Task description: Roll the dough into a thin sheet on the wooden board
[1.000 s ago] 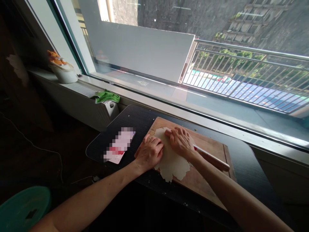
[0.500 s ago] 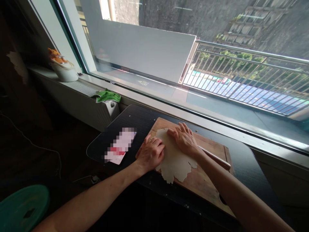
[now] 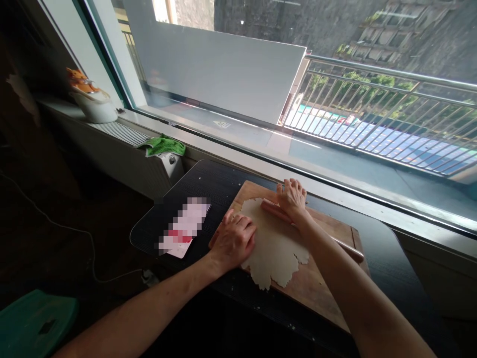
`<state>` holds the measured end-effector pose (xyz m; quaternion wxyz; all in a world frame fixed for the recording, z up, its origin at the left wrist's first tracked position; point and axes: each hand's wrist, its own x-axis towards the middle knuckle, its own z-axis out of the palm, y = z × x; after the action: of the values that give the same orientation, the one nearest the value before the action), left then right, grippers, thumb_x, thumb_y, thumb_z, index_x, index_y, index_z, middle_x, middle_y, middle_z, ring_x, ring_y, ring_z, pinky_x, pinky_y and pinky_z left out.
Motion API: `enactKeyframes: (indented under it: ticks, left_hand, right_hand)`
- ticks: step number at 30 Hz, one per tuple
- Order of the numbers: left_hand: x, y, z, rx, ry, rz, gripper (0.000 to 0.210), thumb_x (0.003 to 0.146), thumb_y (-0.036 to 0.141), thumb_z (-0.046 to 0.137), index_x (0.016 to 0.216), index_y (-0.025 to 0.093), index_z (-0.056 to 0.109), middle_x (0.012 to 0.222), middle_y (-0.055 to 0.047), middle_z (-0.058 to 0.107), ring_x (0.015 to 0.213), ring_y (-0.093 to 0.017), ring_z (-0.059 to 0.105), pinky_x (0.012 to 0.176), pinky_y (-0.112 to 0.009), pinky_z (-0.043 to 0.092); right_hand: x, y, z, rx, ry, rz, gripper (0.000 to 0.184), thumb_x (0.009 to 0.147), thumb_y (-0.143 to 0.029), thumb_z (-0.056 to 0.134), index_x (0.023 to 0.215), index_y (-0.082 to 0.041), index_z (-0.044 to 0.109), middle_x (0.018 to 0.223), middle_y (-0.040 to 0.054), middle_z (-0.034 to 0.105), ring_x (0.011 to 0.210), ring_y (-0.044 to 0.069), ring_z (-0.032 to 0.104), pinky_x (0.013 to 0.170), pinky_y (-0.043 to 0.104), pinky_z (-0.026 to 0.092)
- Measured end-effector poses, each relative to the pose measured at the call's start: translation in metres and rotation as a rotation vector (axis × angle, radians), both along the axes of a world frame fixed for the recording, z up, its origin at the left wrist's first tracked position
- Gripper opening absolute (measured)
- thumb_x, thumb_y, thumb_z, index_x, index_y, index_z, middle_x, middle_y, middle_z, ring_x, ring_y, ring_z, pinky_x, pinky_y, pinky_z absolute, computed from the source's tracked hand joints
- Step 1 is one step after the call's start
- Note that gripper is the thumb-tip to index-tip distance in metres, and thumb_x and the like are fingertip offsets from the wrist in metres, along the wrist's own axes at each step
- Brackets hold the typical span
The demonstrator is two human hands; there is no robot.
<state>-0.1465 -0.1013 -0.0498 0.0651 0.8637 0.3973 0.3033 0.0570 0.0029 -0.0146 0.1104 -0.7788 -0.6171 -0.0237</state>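
A thin, ragged-edged sheet of dough (image 3: 270,258) lies on a wooden board (image 3: 313,293). The pinkish rolling pin (image 3: 349,247) lies slantwise across the dough's far right part and on over the board. My right hand (image 3: 292,196) reaches over it, with the heel of the hand and wrist above the pin and the fingers stretched forward, slightly bent. My left hand (image 3: 234,237) rests at the dough's left edge, its fingers curled in and closed; its fingertips and the board beneath them are hidden.
A phone (image 3: 184,228), its screen blurred out, lies on the dark table (image 3: 152,223) left of the board. Beyond stand a radiator with a green cloth (image 3: 164,145), a white pot (image 3: 97,107) and a large window. A green stool (image 3: 35,320) is at lower left.
My right hand has slid forward, away from me, uncovering the rolling pin's left end and more dough. My left hand has stayed almost in place.
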Motion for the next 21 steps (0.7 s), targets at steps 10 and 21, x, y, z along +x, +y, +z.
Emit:
enactKeyframes:
  ticks: [10,21]
  left_hand:
    - [-0.001,-0.002,-0.002,0.054,-0.038,0.014,0.017,0.092,0.017,0.055,0.080,0.020,0.066,0.087,-0.004,0.065,0.091,-0.022,0.059,0.114,-0.054,0.030]
    - [-0.001,-0.002,-0.003,0.085,-0.045,0.015,0.017,0.090,0.015,0.057,0.076,0.019,0.065,0.084,-0.003,0.065,0.089,-0.021,0.060,0.114,-0.055,0.031]
  right_hand:
    - [-0.026,-0.062,-0.020,0.057,-0.034,0.290,0.045,0.100,-0.037,0.033,0.135,-0.018,0.054,0.142,0.0132,0.055,0.140,0.029,0.036,0.112,0.048,0.028]
    - [-0.028,-0.062,-0.018,0.031,-0.042,0.235,0.045,0.100,-0.042,0.035,0.135,-0.020,0.054,0.140,0.0128,0.056,0.138,0.029,0.038,0.109,0.047,0.031]
